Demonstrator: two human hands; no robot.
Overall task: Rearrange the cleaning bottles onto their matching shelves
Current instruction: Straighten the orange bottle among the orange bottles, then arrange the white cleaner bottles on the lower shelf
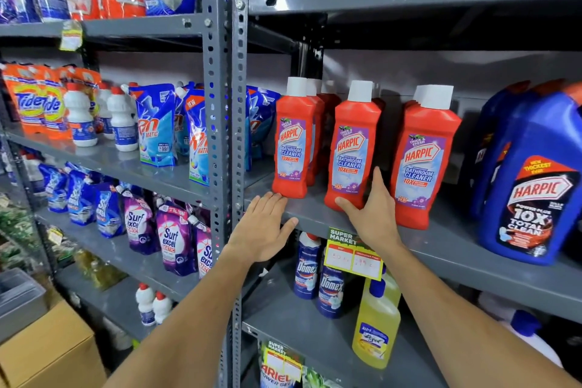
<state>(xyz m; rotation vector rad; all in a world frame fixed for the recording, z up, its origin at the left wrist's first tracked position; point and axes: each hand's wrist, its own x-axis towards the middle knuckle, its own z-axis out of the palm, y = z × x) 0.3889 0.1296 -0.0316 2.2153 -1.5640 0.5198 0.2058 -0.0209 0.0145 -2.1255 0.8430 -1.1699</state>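
Observation:
Three rows of red Harpic bathroom cleaner bottles stand on the grey middle shelf [447,239]. My right hand [371,214] grips the base of the middle red bottle [352,148], thumb in front and fingers along its right side. The left red bottle [294,142] stands at the shelf's front edge. My left hand [264,227] is open, flat, palm down, with its fingertips just below that bottle's base at the shelf lip. The right red bottle [423,161] stands untouched. Large blue Harpic jugs [532,186] fill the shelf's right end.
Below are blue Domex bottles [307,264] and a yellow Lizol bottle [376,324], behind a yellow price tag [354,258]. The left rack holds detergent pouches and small white bottles [82,116]. A perforated upright post [220,135] divides the racks. A cardboard box [50,353] sits lower left.

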